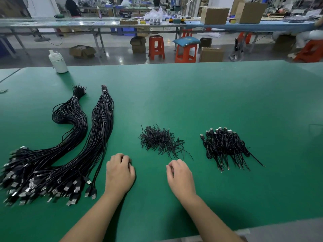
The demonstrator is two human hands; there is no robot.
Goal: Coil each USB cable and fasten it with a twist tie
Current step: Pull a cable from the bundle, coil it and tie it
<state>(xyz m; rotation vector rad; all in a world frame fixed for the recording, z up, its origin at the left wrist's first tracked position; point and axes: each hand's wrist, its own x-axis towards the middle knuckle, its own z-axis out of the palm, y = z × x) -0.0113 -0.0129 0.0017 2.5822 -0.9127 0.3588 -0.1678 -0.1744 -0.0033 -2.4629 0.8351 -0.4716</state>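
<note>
Green bench mat [209, 102]: left hand [120, 173] and right hand [180, 177] rest loosely curled, holding nothing. Beyond lie black twist ties [161, 142], a small coiled-and-tied cable pile [225, 145], and two big uncoiled USB cable bundles [70, 154] (most still undone).

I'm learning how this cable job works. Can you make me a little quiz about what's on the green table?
1. True or false: the pile of short black twist ties lies between the two long bundles of uncoiled black USB cables and the heap of coiled, tied black cables.
2. Which thing stands at the far left of the green table? A) white plastic bottle B) red stool C) cardboard box
3. Fill in: the left hand and right hand both rest on the ____.

Key: 1 true; 2 A; 3 table.
</note>
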